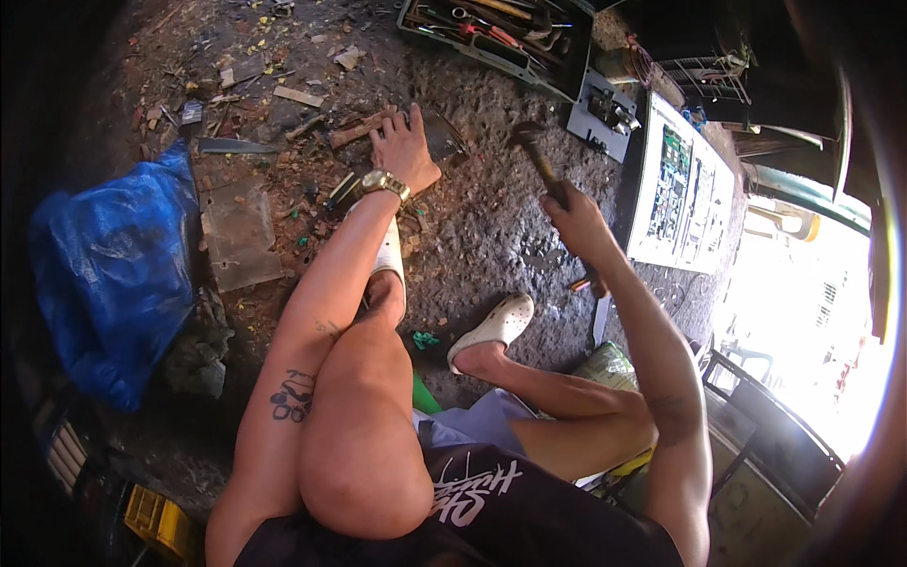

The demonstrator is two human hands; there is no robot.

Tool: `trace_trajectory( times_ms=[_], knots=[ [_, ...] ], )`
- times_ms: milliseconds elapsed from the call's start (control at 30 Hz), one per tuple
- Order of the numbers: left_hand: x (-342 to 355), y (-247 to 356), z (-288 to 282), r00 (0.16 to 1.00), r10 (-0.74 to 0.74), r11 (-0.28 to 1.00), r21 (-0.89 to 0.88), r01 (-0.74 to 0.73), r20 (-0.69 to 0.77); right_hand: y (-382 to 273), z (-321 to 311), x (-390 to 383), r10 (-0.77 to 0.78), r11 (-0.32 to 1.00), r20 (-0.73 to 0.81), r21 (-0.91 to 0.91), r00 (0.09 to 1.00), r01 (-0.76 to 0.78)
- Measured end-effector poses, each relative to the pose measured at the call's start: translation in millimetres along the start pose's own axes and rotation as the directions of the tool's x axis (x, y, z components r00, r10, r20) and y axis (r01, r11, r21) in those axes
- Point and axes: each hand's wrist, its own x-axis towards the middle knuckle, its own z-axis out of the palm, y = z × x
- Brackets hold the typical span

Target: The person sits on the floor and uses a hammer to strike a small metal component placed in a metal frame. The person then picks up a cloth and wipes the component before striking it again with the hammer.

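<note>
My right hand (578, 222) is wrapped round the wooden handle of a hammer (539, 156), its dark head raised toward the far side and apart from anything else. My left hand (404, 151), a watch (385, 183) on its wrist, reaches down to the ground with its fingers spread. Beside its fingers lies a piece of wood (351, 134), and a dark flat piece (442, 137) shows at its other side. Whether the palm presses on either one is hidden.
An open toolbox (491, 42) full of tools stands at the far side. Right of it are a metal plate with fittings (602, 115) and a white panel with circuit boards (682, 189). Blue sheeting (113, 274) lies left; wood scraps and debris litter the ground.
</note>
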Motion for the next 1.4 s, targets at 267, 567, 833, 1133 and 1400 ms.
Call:
trace_trajectory(
  times_ms=[267,567,833,1133,1400],
  knots=[
    [52.7,-56.9,-66.6,0.991,0.048,0.972,0.233,-0.018,-0.122,30.0,55.9,-72.8,0.53,0.661,0.134,0.553,0.838,-0.507],
    [6.8,-13.1,-18.0,0.979,-0.079,0.97,0.212,0.119,-0.19,11.6,159.9,-99.1,0.507,0.375,0.269,0.787,0.819,-0.49],
    [22.2,-22.4,-22.7,0.969,0.071,0.963,0.268,-0.004,-0.238,12.5,195.9,-104.1,0.392,0.645,0.114,0.674,0.913,-0.361],
    [-17.9,-4.8,-30.8,0.975,0.211,0.971,0.096,-0.218,0.072,33.4,211.5,-102.1,0.537,0.388,0.122,0.843,0.835,-0.373],
    [28.5,18.5,-19.7,0.849,0.247,0.91,0.19,-0.369,0.466,32.7,151.4,-118.2,0.547,0.583,-0.005,0.72,0.837,-0.376]
  ],
)
